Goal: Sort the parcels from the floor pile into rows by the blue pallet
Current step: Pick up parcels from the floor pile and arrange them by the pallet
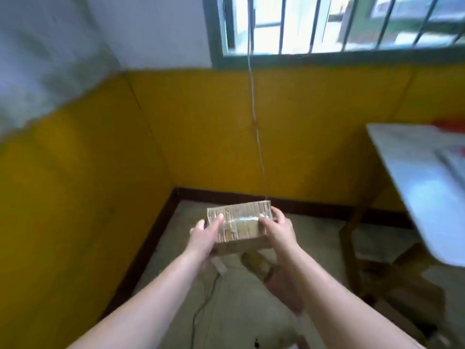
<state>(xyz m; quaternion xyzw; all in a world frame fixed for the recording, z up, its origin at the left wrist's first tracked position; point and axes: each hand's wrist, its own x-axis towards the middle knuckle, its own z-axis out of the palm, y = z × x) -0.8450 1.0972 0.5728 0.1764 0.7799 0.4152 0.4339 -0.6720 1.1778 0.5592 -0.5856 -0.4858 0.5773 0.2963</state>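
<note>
A small brown cardboard parcel (240, 224) with clear tape across its top is held up in front of me, over the floor near the room's corner. My left hand (205, 235) grips its left end, thumb on top. My right hand (276, 229) grips its right end, thumb on the tape. No blue pallet and no pile of parcels appear in this blurred view. Another brown object (259, 265) lies on the floor under the parcel, partly hidden by my arms.
Yellow walls (201, 134) meet in the corner ahead, with a dark skirting board. A white table (422, 187) on wooden legs stands at the right. A thin cord (256, 127) hangs from the barred window. A dark cable (201, 308) runs over the grey floor.
</note>
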